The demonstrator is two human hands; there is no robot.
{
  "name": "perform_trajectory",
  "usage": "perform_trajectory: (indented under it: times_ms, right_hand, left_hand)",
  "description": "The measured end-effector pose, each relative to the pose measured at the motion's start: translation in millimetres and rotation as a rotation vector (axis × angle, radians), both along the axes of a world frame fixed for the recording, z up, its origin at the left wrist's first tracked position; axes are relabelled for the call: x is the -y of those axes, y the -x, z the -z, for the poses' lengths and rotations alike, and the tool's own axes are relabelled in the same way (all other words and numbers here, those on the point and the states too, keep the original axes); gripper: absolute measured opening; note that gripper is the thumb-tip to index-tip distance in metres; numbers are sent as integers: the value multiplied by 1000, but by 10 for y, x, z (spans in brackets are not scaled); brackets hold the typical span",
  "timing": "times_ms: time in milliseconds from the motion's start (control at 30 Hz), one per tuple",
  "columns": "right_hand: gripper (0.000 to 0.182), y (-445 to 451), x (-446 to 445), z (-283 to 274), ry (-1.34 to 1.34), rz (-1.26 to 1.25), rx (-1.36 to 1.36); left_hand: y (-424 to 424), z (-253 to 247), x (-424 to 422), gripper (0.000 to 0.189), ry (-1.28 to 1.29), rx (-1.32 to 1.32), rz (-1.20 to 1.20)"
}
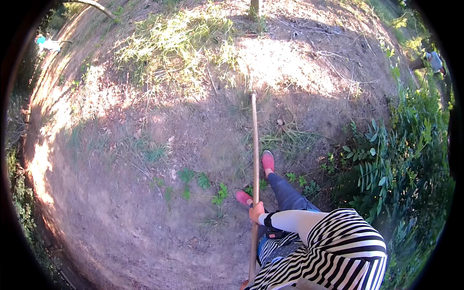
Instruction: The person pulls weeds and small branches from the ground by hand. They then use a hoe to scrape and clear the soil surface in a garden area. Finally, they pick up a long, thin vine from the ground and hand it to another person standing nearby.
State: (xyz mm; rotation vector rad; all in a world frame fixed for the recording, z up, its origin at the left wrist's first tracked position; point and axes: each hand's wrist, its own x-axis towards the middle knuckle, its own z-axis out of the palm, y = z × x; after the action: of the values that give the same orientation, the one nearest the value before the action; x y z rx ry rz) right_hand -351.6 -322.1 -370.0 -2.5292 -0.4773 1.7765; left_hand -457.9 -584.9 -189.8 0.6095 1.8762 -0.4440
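A long wooden tool handle (pixel 255 145) runs nearly straight up the view from the bottom edge. My right hand (pixel 256 212), below a white sleeve and a black wrist strap, is closed around its lower part. At the bottom edge, my left hand (pixel 244 285) shows only in part at the handle's near end, and its grip is mostly cut off. The far end of the handle has a darker collar (pixel 253 92) and meets the ground by dry grass; no tool head can be made out there. My pink shoes (pixel 268 161) stand just right and left of the handle.
Cut grass (pixel 174 47) lies ahead, below a thin tree trunk (pixel 255 9). Leafy shrubs (pixel 384 166) crowd the right side. Low green vines (pixel 219 194) grow by my feet. Dry twigs (pixel 326 54) lie upper right. Other people are far off at the upper left and upper right.
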Motion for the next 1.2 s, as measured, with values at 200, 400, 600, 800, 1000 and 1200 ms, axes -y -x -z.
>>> perform_trajectory:
  times_ms: [200, 400, 600, 800, 1000, 1200]
  right_hand:
    - [38, 44, 90, 420, -63, 54, -27]
    - [26, -198, -1049, 211, -331, -15, 144]
    - [33, -423, -1941, -49, -422, 23, 121]
    - [43, -208, -536, 262, -291, 24, 213]
    - [33, 66, 156, 25, -11, 147, 21]
    - [32, -5, -324, -178, -182, 57, 93]
  left_hand:
    - [174, 111, -81, 32, -87, -9, 65]
    - [148, 570, -826, 31, -280, -8, 170]
    - [-73, 734, -1532, 33, -423, 2, 149]
    - [144, 658, -373, 34, -158, 52, 182]
    - [334, 259, 287, 33, -31, 25, 125]
    - [321, 605, -2, 32, -156, 25, 209]
